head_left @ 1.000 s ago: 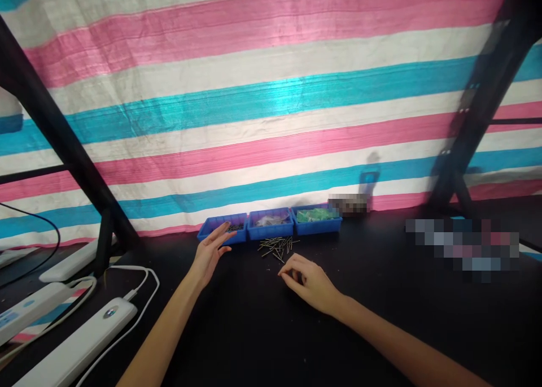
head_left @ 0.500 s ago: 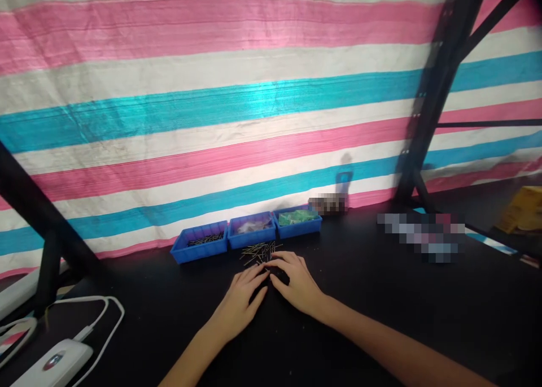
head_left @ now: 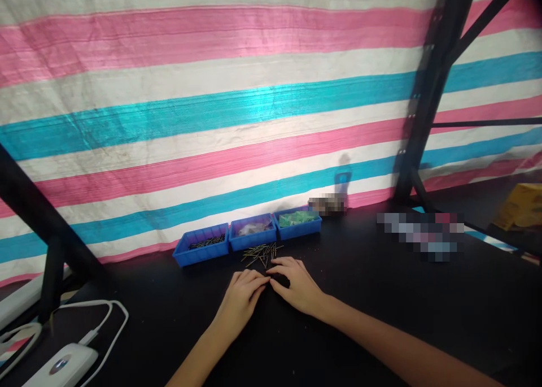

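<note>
My left hand (head_left: pixel 244 296) is closed, its thumb and index finger pinched together just below a loose pile of thin brass-coloured sticks (head_left: pixel 259 254). My right hand (head_left: pixel 297 284) curves toward it from the right, fingers bent, and its fingertips meet those of the left. Whatever is between the fingertips is too small to make out. Behind the pile stand three blue bins in a row: the left bin (head_left: pixel 201 255) holds dark thin pieces, the middle bin (head_left: pixel 253 240) clear plastic bags, the right bin (head_left: pixel 299 229) green packets.
A black table (head_left: pixel 381 296) carries everything. At the lower left lie a white device (head_left: pixel 63 367) and its white cable (head_left: pixel 110 342). Black metal posts rise at both sides before a striped sheet (head_left: pixel 254 149). A yellow object (head_left: pixel 520 207) is at the far right.
The left thumb has closed up against the left index finger. Both hands have drawn slightly back from the pile, with their fingertips still close together. The view has shifted slightly.
</note>
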The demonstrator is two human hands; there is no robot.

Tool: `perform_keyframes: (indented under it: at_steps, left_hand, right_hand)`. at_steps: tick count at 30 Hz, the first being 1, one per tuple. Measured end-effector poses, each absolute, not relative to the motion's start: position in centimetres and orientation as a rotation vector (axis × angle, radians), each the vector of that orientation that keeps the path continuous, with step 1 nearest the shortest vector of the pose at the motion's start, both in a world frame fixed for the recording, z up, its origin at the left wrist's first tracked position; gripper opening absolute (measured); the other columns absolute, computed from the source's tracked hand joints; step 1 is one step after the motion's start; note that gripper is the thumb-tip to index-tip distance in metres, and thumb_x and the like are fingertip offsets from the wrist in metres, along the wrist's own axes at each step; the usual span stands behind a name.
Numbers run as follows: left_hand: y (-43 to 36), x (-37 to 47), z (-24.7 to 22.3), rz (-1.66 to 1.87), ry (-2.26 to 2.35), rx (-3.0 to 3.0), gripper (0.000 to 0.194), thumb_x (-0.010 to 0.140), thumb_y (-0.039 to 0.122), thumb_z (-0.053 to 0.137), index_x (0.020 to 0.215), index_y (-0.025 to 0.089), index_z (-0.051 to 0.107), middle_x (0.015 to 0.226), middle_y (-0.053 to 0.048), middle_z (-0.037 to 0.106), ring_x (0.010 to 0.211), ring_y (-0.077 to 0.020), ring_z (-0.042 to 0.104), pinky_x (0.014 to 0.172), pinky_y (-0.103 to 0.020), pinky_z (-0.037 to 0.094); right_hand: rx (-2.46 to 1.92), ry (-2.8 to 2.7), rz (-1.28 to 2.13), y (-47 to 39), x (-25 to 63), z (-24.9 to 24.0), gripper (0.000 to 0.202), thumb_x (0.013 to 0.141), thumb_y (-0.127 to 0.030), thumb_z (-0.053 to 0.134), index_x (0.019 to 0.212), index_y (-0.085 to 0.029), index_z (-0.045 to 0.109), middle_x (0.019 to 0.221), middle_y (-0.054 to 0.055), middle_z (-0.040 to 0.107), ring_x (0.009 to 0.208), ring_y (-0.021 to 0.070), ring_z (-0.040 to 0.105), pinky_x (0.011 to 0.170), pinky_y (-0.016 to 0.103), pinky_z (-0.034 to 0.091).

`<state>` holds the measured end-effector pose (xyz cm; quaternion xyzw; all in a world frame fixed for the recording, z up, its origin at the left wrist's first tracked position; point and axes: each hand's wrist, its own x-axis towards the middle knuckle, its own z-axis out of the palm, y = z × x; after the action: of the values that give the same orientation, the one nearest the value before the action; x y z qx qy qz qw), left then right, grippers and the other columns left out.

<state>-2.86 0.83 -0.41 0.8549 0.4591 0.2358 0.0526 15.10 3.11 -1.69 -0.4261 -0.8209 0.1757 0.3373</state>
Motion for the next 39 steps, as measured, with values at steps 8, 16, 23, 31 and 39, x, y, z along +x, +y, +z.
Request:
perform_keyframes:
  at_steps: [8,16,23,31,39]
  left_hand:
    - [1.1,-3.2,-0.5,0.707,1.608,2.516,0.016,0.084,0.028,0.047,0.087,0.025,0.063,0.087,0.000,0.061,0.082,-0.0171,0.053,0.072,-0.031,0.034]
    - [1.2,-3.5,-0.5,0.762,1.754,2.434,0.014,0.080,0.036,0.054,0.083,0.025,0.062,0.084,0.001,0.061,0.082,-0.0182,0.053,0.073,-0.032,0.034]
    - [1.5,-4.0,-0.7,0.827,1.712,2.265,0.021,0.077,0.041,0.054,0.077,0.022,0.062,0.080,-0.002,0.058,0.079,-0.0186,0.053,0.069,-0.030,0.040]
    - [1.4,-3.5,-0.7,0.848,1.550,2.251,0.018,0.080,0.030,0.047,0.086,0.023,0.063,0.074,-0.001,0.057,0.067,-0.0153,0.053,0.062,-0.026,0.041]
    - [0.8,-3.4,-0.5,0.771,1.837,2.319,0.018,0.079,0.040,0.049,0.085,0.023,0.053,0.078,0.002,0.054,0.072,-0.0146,0.053,0.060,-0.024,0.037]
  right_hand:
    - [-1.079,-2.105,0.464,3.1,15.0,-1.8,0.020,0.079,-0.024,0.055,0.097,-0.023,0.064,0.109,0.004,0.059,0.107,0.0185,0.049,0.092,0.033,0.033]
    - [-1.095,-2.112,0.464,3.0,14.9,-1.5,0.018,0.079,-0.024,0.056,0.095,-0.023,0.064,0.107,0.004,0.060,0.104,0.0186,0.050,0.090,0.034,0.035]
    - [-1.097,-2.123,0.460,3.0,15.0,-1.5,0.018,0.080,-0.024,0.055,0.096,-0.023,0.064,0.107,0.004,0.060,0.105,0.0190,0.050,0.089,0.034,0.034]
    - [-1.108,-2.128,0.490,3.0,15.0,-1.3,0.019,0.081,-0.024,0.054,0.096,-0.023,0.064,0.108,0.005,0.060,0.105,0.0193,0.050,0.090,0.034,0.034]
    - [-1.095,-2.130,0.483,2.9,15.0,-1.3,0.017,0.081,-0.024,0.054,0.095,-0.023,0.064,0.107,0.004,0.061,0.104,0.0191,0.050,0.089,0.034,0.034]
